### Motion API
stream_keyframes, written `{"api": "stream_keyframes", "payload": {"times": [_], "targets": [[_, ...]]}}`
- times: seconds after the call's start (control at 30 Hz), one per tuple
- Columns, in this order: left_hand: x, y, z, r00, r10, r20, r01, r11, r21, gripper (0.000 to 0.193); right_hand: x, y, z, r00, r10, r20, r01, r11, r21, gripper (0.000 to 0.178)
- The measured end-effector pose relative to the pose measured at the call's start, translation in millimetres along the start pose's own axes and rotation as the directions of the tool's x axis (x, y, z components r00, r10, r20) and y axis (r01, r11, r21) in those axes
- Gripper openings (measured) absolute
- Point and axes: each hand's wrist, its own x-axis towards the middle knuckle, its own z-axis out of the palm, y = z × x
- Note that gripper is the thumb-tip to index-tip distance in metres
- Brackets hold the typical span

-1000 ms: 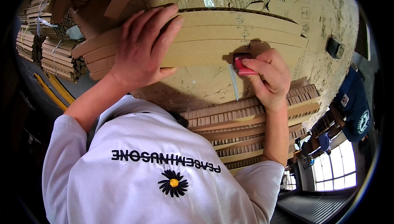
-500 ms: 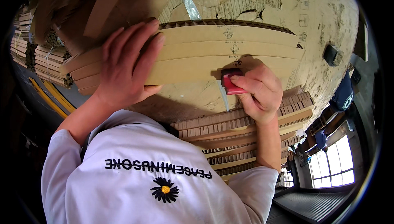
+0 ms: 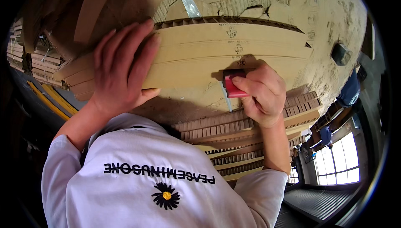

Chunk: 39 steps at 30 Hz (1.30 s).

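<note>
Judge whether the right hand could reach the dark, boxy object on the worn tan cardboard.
Probably yes: nothing visibly blocks the way to the dark, boxy object, though the right hand holds a red, blocky tool.

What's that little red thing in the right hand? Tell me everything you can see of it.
The red block is small and boxy, with a smooth, slightly shiny red face, perhaps plastic, and a dark far side. The person's right hand grips it and covers part of it. It sits at the near edge of the pale brown cardboard strips, just right of the middle of the picture; whether it presses on them is unclear. A pale strip runs toward the person from beside it.
</note>
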Motion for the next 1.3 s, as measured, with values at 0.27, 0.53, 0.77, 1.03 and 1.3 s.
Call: {"api": "stream_keyframes", "payload": {"times": [0.27,0.53,0.77,1.03,1.3], "targets": [[0,2,0,0.998,0.012,-0.061,-0.018,0.994,-0.105,0.103,-6,-25,-14,0.741,0.644,-0.189,-0.334,0.598,0.729,0.016],[-4,8,4,0.995,0.042,-0.087,-0.046,0.998,-0.044,0.107,-47,-98,-67,0.452,0.720,-0.527,0.396,0.368,0.842,0.019],[10,10,-121,0.963,0.065,-0.263,-0.058,0.998,0.035,0.102,-75,-181,-25,0.334,0.736,-0.589,0.472,0.411,0.780,0.015],[168,-48,-280,0.863,0.103,-0.494,0.196,0.834,0.516,0.099,-148,-227,-9,0.160,0.713,-0.683,0.570,0.498,0.653,0.015],[47,112,-46,0.925,0.146,0.351,-0.024,0.943,-0.331,0.073,-239,-254,32,-0.169,0.748,-0.642,0.613,0.589,0.526,0.017]]}}
